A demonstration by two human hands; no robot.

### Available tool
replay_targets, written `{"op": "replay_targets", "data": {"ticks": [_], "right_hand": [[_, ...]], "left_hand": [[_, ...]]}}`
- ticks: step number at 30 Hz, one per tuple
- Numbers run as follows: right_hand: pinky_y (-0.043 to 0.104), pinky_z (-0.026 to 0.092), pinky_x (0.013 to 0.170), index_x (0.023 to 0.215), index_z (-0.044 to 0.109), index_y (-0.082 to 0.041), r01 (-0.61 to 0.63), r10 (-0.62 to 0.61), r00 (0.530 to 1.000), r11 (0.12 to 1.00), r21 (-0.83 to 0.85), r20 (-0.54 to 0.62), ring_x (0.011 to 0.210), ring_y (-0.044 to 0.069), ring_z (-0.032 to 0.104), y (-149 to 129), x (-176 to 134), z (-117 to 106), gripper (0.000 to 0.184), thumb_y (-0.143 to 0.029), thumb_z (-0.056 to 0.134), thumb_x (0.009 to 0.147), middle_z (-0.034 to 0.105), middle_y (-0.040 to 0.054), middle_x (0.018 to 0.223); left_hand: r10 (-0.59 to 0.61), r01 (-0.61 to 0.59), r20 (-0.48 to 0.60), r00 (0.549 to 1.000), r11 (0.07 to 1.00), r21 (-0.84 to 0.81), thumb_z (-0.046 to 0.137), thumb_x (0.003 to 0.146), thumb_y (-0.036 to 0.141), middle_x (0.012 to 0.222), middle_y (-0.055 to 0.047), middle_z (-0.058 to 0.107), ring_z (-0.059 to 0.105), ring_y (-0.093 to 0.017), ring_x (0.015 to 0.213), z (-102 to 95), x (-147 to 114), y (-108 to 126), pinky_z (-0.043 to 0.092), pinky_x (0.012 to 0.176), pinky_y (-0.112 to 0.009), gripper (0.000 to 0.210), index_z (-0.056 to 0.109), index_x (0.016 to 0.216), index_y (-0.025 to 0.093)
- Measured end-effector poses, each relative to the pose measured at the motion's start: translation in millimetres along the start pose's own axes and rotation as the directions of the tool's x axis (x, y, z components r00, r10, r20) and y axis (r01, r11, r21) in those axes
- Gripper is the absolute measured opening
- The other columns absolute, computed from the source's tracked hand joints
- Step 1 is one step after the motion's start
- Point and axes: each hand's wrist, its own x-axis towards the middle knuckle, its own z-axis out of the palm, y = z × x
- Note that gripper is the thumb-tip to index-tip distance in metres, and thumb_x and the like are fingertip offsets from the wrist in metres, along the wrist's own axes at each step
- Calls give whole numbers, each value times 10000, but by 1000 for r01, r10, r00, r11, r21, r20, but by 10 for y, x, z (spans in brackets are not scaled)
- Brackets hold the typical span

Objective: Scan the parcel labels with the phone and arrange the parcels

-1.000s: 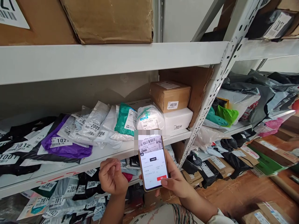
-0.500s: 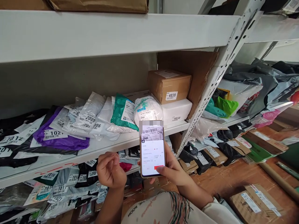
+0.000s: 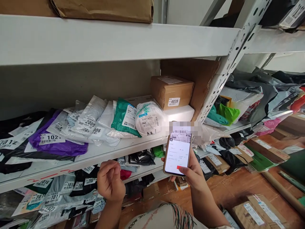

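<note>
A smartphone (image 3: 177,152) with a lit screen rests in my right hand (image 3: 194,175), the thumb lying on a red button low on the screen. The screen shows a label picture with a barcode above lines of small text. My left hand (image 3: 111,180) is raised in front of the shelf edge with its fingers curled in; whether anything is inside them is hidden. Behind the hands, on the middle shelf, lie a round white wrapped parcel (image 3: 149,119), a green parcel bag (image 3: 124,117) and a brown carton (image 3: 172,92) labelled 4039 on top of a white box (image 3: 181,112).
Grey, white and purple parcel bags (image 3: 59,140) with number labels fill the shelf's left side. More bagged parcels (image 3: 53,197) lie on the lower shelf. A perforated metal upright (image 3: 221,76) stands to the right. Cartons (image 3: 259,211) lie on the brown floor.
My right hand has moved right with the phone, away from the round white parcel, uncovering more of it. My left hand stays curled in nearly the same place. The view has shifted slightly.
</note>
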Motion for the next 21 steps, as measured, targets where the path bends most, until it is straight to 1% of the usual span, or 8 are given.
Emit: {"op": "replay_targets", "data": {"ticks": [3, 6, 10, 12, 14, 16, 18, 21], "right_hand": [[361, 633, 503, 1533, 140, -367, -14, 13, 999, 1000, -27, -45, 1130, 388, 673, -7, -42, -73, 893, -163, 688, 858, 644, 128, 1303], [374, 631, 515, 1545, 97, -351, -52, 49, 997, 998, -43, -58, 1083, 379, 693, 30, -106, -138, 920, -184, 686, 858, 661, 146, 1274], [382, 621, 532, 1558, 76, -356, -117, 117, 993, 993, 32, -3, 1063, 374, 693, 162, -232, -239, 1031, -305, 754, 782, 659, 148, 1283], [373, 602, 498, 1556, 160, -364, -155, 154, 988, 984, 87, 13, 1032, 376, 695, 281, -301, -291, 1033, -404, 772, 725, 620, 139, 1339], [394, 601, 541, 1531, 283, -360, -187, 190, 982, 978, 96, -21, 1011, 358, 691, 437, -358, -332, 939, -472, 747, 723, 587, 122, 1383], [443, 598, 737, 1480, 401, -345, -195, 199, 976, 979, 53, -83, 1073, 334, 661, 612, -395, -351, 826, -481, 739, 738, 582, 95, 1395], [459, 513, 955, 1430, 466, -327, -200, 194, 971, 979, -28, -138, 1175, 311, 605, 785, -410, -349, 738, -477, 735, 759, 586, 71, 1390], [427, 405, 1075, 1378, 499, -301, -246, 210, 957, 953, -176, -200, 1243, 275, 543, 1013, -405, -334, 641, -450, 719, 794, 586, 56, 1362]], "left_hand": [[-148, 150, 190, 971, 989, 4, 588, 893, 116, 848, -32, 566, 517, -151, 762, -27, -77, 15, 443, 630, -273, 186, 672, 1039, 197], [-363, 356, 451, 815, 929, 104, 559, 947, 203, 895, -37, 558, 526, -153, 800, -82, -157, 13, 447, 699, -276, 182, 662, 1095, 224], [-638, 665, 691, 339, 682, 304, 473, 998, 412, 1057, -80, 615, 571, -210, 988, -120, -354, -64, 451, 883, -339, 311, 644, 1189, 236], [-674, 812, 734, 85, 474, 341, 414, 995, 524, 1178, -111, 621, 578, -250, 1077, -103, -530, -132, 470, 907, -374, 444, 611, 1273, 239], [-625, 925, 774, -107, 224, 309, 382, 969, 623, 1292, -131, 591, 576, -288, 1146, -65, -733, -185, 506, 890, -409, 559, 556, 1357, 260], [-544, 975, 817, -192, -11, 222, 379, 940, 682, 1366, -133, 556, 571, -315, 1186, -12, -910, -193, 535, 859, -439, 626, 489, 1424, 301], [-495, 972, 842, -216, -193, 136, 385, 929, 701, 1422, -123, 522, 577, -330, 1192, 43, -1023, -162, 553, 827, -455, 651, 398, 1483, 358], [-507, 939, 822, -261, -329, 95, 430, 917, 698, 1483, -109, 473, 589, -343, 1187, 82, -1089, -126, 567, 820, -477, 704, 250, 1539, 420]]}}
